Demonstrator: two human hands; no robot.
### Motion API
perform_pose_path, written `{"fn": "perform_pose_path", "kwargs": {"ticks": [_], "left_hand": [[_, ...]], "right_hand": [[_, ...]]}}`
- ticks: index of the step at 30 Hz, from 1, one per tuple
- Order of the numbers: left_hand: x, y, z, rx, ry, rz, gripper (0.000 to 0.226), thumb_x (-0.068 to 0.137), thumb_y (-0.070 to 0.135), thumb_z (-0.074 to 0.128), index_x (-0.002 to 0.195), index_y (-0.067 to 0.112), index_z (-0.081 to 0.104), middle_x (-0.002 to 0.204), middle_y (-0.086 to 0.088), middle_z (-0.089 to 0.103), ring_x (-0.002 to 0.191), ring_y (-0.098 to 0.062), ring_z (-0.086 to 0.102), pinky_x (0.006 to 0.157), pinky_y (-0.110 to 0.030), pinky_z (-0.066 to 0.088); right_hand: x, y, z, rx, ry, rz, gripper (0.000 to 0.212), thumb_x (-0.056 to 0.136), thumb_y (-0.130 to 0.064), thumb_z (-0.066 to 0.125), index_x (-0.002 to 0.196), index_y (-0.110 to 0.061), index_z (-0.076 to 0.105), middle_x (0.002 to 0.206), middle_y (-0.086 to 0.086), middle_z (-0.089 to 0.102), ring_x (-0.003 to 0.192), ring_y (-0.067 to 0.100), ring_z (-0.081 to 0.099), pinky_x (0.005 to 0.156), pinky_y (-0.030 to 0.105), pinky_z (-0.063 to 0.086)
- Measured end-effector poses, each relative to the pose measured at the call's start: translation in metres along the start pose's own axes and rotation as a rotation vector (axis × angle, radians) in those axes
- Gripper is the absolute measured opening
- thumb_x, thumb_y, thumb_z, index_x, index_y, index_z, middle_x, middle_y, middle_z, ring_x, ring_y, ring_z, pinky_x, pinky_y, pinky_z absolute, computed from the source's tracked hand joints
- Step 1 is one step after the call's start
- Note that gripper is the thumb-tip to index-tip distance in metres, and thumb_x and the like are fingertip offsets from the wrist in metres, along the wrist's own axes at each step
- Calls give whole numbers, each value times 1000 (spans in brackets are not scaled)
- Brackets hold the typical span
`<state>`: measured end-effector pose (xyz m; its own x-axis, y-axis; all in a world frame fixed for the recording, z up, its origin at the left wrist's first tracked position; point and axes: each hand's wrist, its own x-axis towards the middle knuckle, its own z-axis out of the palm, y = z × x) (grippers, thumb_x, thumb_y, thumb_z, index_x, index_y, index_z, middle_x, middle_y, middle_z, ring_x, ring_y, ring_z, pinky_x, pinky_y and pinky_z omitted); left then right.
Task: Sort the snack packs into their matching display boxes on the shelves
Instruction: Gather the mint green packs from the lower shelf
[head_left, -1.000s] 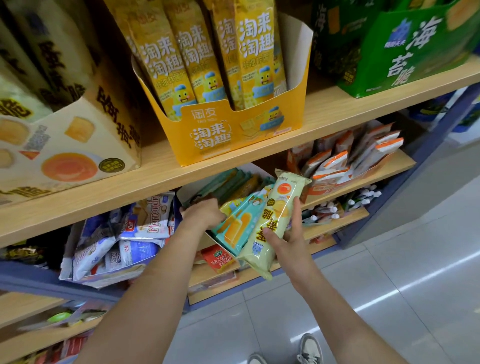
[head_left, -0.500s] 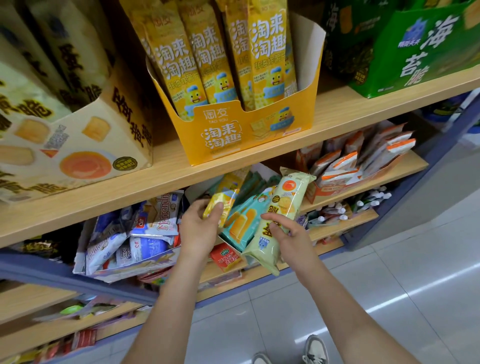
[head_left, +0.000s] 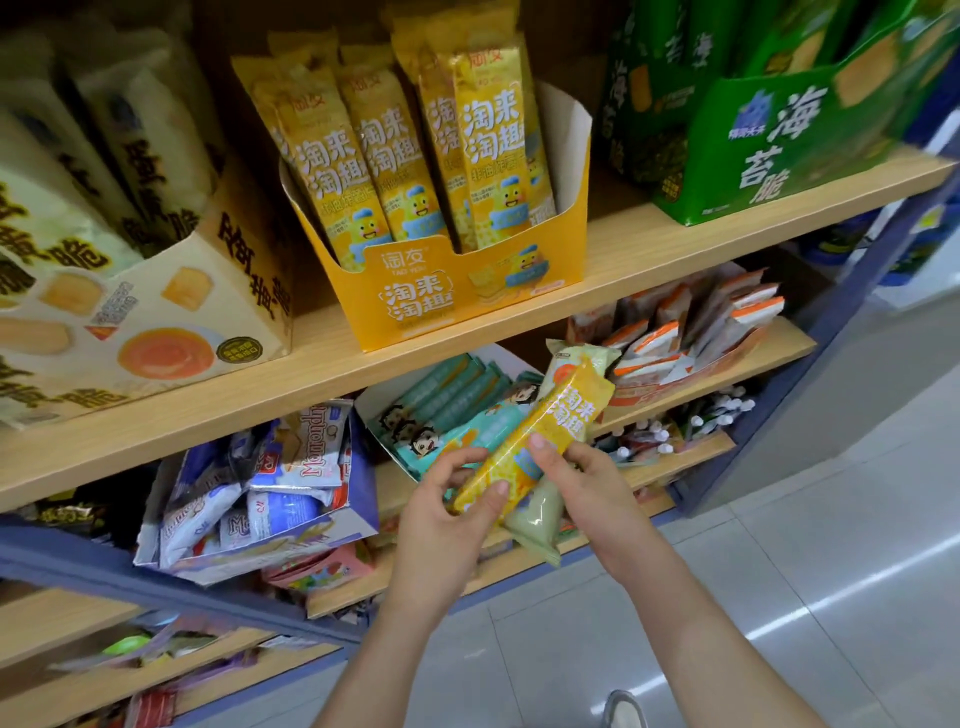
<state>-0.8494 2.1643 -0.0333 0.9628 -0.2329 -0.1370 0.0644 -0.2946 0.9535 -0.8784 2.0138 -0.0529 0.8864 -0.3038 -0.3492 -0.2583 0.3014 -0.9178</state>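
A yellow snack pack (head_left: 545, 436) lies slanted in front of the second shelf, held at its lower end by my left hand (head_left: 447, 514). My right hand (head_left: 582, 483) grips both this pack and a pale green snack pack (head_left: 540, 514) behind it, whose top (head_left: 571, 358) sticks out above. The matching yellow display box (head_left: 447, 296) with several upright yellow packs stands on the upper shelf, straight above my hands. A cream display box (head_left: 171, 322) with pale packs stands at the left of that shelf.
A green display box (head_left: 769, 150) stands at the upper right. On the second shelf are a blue box of white and blue packs (head_left: 270, 499), a box of teal packs (head_left: 457, 405) and orange and white packs (head_left: 691, 338). Grey tiled floor (head_left: 779, 597) lies below.
My left hand has pulled a yellow pack out of the teal box and brought it to my right hand, which now holds it on top of the pale green pack.
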Motion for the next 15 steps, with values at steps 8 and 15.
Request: {"fn": "perform_pose_path", "kwargs": {"ticks": [8, 15], "left_hand": [[-25, 47, -36, 147, 235, 204, 31, 79, 23, 79, 93, 43, 61, 83, 16, 63, 66, -1, 58, 53, -21, 50], [-40, 110, -62, -24, 458, 661, 51, 69, 30, 86, 103, 45, 51, 90, 11, 61, 72, -1, 57, 68, -12, 47]], "right_hand": [[5, -10, -21, -65, -35, -84, 22, 97, -10, 59, 102, -28, 73, 118, 3, 68, 95, 16, 71, 69, 28, 57], [7, -13, -30, -192, -174, -250, 55, 96, -12, 62, 122, -60, 57, 146, -22, 46, 139, 6, 39, 112, 40, 41]]}}
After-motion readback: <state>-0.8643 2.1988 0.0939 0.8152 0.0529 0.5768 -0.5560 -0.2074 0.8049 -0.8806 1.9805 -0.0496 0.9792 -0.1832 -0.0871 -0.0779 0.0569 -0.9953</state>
